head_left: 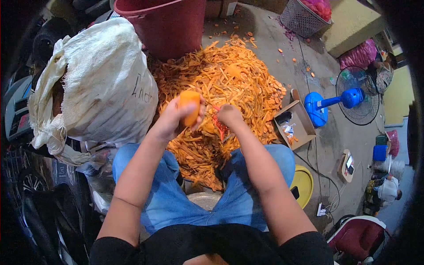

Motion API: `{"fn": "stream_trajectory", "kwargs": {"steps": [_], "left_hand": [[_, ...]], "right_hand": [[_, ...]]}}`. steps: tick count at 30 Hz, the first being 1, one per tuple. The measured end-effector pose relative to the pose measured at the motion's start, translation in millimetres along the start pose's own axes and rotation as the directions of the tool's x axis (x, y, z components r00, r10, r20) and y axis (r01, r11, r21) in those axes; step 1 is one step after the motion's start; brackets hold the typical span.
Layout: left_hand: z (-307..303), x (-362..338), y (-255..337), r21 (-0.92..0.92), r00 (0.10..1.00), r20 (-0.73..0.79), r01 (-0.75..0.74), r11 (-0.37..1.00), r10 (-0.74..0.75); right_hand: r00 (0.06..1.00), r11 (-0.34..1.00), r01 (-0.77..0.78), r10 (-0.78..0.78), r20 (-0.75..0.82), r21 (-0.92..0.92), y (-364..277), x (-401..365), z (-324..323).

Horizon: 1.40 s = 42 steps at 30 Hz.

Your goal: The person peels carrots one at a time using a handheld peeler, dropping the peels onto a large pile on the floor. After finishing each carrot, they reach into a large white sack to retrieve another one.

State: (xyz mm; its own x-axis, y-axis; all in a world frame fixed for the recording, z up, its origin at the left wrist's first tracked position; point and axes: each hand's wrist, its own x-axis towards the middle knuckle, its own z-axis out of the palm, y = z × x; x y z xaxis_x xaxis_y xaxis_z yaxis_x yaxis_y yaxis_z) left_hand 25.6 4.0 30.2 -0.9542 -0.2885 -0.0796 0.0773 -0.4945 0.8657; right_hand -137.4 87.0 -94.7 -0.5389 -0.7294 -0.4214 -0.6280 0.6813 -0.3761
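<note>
My left hand (170, 118) is closed around a thick orange carrot (190, 100), held upright above the pile and partly blurred. Beside it, my right hand (230, 116) is closed on a red peeler (220, 126); the fingers hide much of the tool. Both hands are over a large heap of carrot peelings (247, 79), which spreads out between my knees. Round carrot ends are mixed in with the long strips.
A full white sack (106, 75) stands at left, with a big red tub (163, 26) behind the heap. To the right are a cardboard box (304, 119), a blue fan (353, 97), a yellow lid (304, 183) and cables. A person (386, 190) is farther right.
</note>
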Motion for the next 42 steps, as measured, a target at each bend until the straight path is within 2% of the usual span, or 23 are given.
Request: {"fn": "stream_trajectory", "kwargs": {"steps": [1,4,8,10,12,14,15,16,17,18,19,20,22,23,24,25,27,30,34,36,38,40,42], "left_hand": [[-6.0,2.5,-2.0,-0.34,0.993,-0.04,0.091,0.936,-0.111],[-6.8,8.3,-4.4,-0.456,0.947,-0.207,0.128,0.881,-0.245],[-34.2,4.1,-21.7,-0.438,0.953,-0.233,0.076,0.896,-0.195],[-39.9,5.7,-24.1,-0.471,0.936,-0.281,0.06,0.88,-0.215],[-36.5,10.0,-23.4,-0.507,0.916,-0.321,0.047,0.86,-0.24],[-24.2,16.0,-15.7,-0.45,0.861,-0.466,-0.03,0.893,-0.206],[-19.7,13.8,-11.8,-0.326,0.909,-0.408,-0.055,0.944,-0.088],[-21.5,15.3,-14.5,-0.325,0.909,-0.408,-0.056,0.944,-0.087],[-25.4,17.8,-20.2,-0.041,0.908,-0.419,-0.056,0.998,0.034],[-27.0,19.7,-22.7,0.246,0.906,-0.394,-0.055,0.968,0.152],[-28.4,20.8,-23.5,0.411,0.912,-0.367,-0.017,0.911,0.183],[-28.4,20.8,-23.9,0.413,0.912,-0.367,-0.016,0.911,0.182],[-24.2,19.6,-21.1,0.6,0.92,-0.262,-0.08,0.796,0.29],[-23.1,19.4,-17.4,0.6,0.922,-0.259,-0.079,0.796,0.287],[-23.3,18.6,-12.0,0.742,0.933,-0.223,-0.026,0.67,0.283],[-24.0,17.7,-9.5,0.856,0.943,-0.19,0.024,0.516,0.273],[-28.2,16.5,-16.1,0.818,0.955,-0.228,0.081,0.569,0.192],[-35.2,18.9,-23.9,0.834,0.963,-0.247,0.152,0.531,0.112],[-30.0,19.3,-7.7,0.776,0.906,-0.39,0.227,0.588,0.164],[-37.7,21.6,-7.5,0.694,0.888,-0.385,0.1,0.713,0.251],[-38.9,21.0,-3.1,0.717,0.884,-0.406,0.153,0.68,0.23],[-35.8,21.8,-0.1,0.826,0.893,-0.381,0.213,0.523,0.238],[-32.8,21.3,0.2,0.809,0.91,-0.339,0.151,0.568,0.241]], "right_hand": [[1.0,1.0,0.003,-0.003,0.0,0.001,-6.5,-1.8,-3.8],[0.994,1.0,-0.002,0.002,0.109,0.002,-30.4,-9.4,-27.7],[0.998,0.976,0.036,-0.024,-0.06,0.213,-39.2,-9.2,-37.8],[0.963,0.902,0.203,-0.114,-0.243,0.382,-35.7,-5.9,-35.2],[0.975,0.891,0.163,-0.081,-0.206,0.424,-34.3,-3.8,-34.9],[0.993,0.795,0.081,-0.013,-0.116,0.601,-35.7,-5.0,-36.7],[0.993,0.795,0.082,-0.014,-0.117,0.6,-37.8,-6.1,-35.1],[0.998,0.637,0.032,0.027,-0.063,0.77,-41.4,-8.1,-31.7],[0.999,0.442,-0.023,0.054,-0.001,0.896,-44.6,-8.9,-29.0],[0.999,0.441,-0.021,0.053,-0.003,0.897,-46.8,-7.6,-26.2],[1.0,0.315,0.012,0.015,-0.017,0.949,-48.6,-6.1,-22.8],[0.999,0.181,0.039,-0.021,-0.035,0.983,-48.8,-5.6,-20.4],[0.998,0.18,0.07,-0.009,-0.069,0.981,-53.2,-15.3,-30.5],[0.989,0.313,0.145,-0.011,-0.15,0.939,-49.7,-10.7,-28.1],[0.973,0.44,0.215,-0.026,-0.228,0.872,-49.3,-9.7,-29.8],[0.974,0.44,0.214,-0.025,-0.227,0.872,-48.2,-9.8,-31.9],[0.959,0.665,0.219,-0.012,-0.283,0.714,-49.9,-13.8,-40.4],[0.912,0.763,0.342,-0.127,-0.391,0.548,-59.8,-28.9,-56.7],[0.9,0.818,0.38,-0.218,-0.378,0.432,-59.1,-37.8,-68.0],[0.836,0.876,0.465,-0.388,-0.387,0.128,-56.5,-38.8,-71.8],[0.854,0.892,0.447,-0.405,-0.328,0.064,-59.3,-44.7,-75.0],[0.87,0.903,0.429,-0.413,-0.268,0.001,-61.6,-47.8,-74.6],[0.858,0.89,0.454,-0.452,-0.244,-0.048,-63.5,-49.0,-72.2]]}}
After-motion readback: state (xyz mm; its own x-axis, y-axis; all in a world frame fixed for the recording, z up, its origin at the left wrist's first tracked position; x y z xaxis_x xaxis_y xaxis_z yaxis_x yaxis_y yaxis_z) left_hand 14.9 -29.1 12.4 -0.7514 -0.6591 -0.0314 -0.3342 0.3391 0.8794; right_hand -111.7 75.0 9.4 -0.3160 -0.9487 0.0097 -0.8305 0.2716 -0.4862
